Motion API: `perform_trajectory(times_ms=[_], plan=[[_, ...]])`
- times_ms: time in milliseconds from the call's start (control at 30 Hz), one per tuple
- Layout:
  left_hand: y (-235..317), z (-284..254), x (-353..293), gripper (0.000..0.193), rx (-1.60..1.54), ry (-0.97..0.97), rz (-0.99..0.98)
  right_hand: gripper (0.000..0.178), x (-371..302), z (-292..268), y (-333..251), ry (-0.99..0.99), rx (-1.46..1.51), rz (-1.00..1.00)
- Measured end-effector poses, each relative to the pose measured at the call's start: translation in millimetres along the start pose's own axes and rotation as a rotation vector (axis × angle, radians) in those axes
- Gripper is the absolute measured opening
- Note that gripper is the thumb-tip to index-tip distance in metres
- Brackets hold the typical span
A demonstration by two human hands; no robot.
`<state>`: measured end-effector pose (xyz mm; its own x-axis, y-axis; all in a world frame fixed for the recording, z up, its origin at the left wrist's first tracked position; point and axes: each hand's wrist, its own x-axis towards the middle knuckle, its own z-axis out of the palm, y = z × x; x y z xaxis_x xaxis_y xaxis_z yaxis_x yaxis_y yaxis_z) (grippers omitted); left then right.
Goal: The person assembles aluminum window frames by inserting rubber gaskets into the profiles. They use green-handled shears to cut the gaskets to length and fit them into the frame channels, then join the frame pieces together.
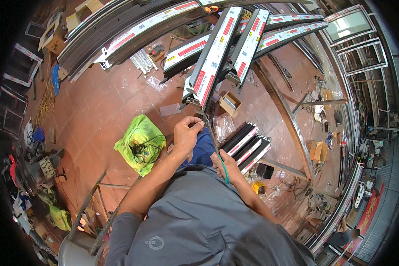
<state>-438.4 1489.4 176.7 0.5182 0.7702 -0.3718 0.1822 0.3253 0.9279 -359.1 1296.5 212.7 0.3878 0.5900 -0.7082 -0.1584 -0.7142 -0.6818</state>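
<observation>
Bag (140,144) left of profiles (246,146) (floor)

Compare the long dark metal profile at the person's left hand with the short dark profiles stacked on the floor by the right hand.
The long dark metal profile with white and red film slopes up and away, its near end at the left hand; the short dark profiles stacked on the floor lie flat beside the right hand. The first is single and far longer; the others form a short bundle. Both are dark with white and red film.
</observation>
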Motion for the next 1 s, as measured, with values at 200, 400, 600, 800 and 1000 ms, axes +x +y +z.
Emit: perform_trajectory(times_ms=[200,400,600,800,1000], plan=[[-1,-1,0,0.016,0.069,0.012,0.01,0.063,1,1,-14,-0.01,-0.013,-0.022],[-1,1,0,0.019,0.106,0.054,0.056,0.063,5,-2,-20,-0.011,-0.01,-0.034],[2,3,-1,0.021,0.109,0.075,0.078,0.066,5,-5,-22,0.005,-0.064,-0.055],[2,4,-2,0.021,0.14,0.081,0.086,0.074,10,-8,-17,0.049,-0.202,-0.125],[0,5,-2,0.019,0.161,0.101,0.119,0.076,7,-10,-20,0.097,-0.275,-0.197]])
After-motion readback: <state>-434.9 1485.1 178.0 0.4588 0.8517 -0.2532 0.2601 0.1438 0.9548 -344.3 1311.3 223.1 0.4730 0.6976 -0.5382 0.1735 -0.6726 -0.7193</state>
